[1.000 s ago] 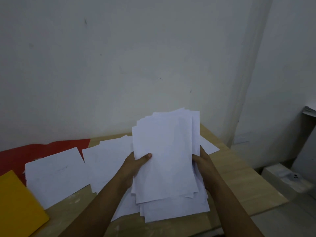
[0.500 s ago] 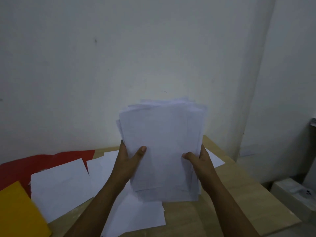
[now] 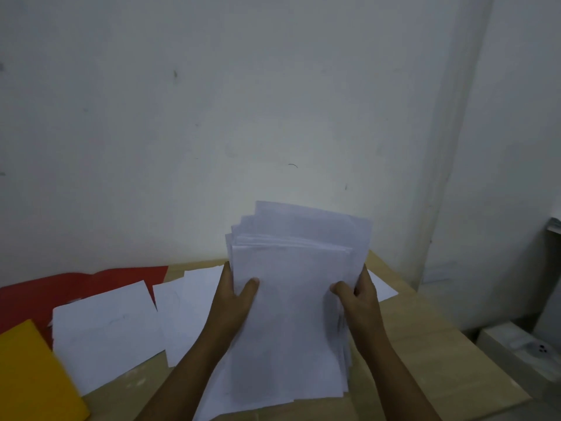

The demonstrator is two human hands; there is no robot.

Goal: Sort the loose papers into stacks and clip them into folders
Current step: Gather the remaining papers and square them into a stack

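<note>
- Both hands hold one thick stack (image 3: 291, 314) of white sheets upright over the counter (image 3: 425, 344), in front of the wall (image 3: 212, 117).
- Left hand (image 3: 233, 302): grip pinching the stack's left edge, thumb across the front sheet, fingers behind.
- Right hand (image 3: 358, 299): grip pinching the right edge, thumb on the front, fingers curled round the back.
- Stack is uneven; top edges fan out in steps, and the right-side sheet edges splay near the right hand.
- Bottom of the stack looks to meet the counter or a sheet lying there; the view is too soft to be sure.
- Loose papers (image 3: 106, 329) lie flat on the counter left of the stack, overlapping one another.
- One more sheet (image 3: 382, 290) pokes out behind the right hand.
- Red folder (image 3: 45, 293) lies at the back left against the wall, partly under the loose papers.
- Yellow folder (image 3: 30, 375) sits at the near left corner, just beside the papers.
- A white box (image 3: 522, 350) rests lower down, right of the counter.
</note>
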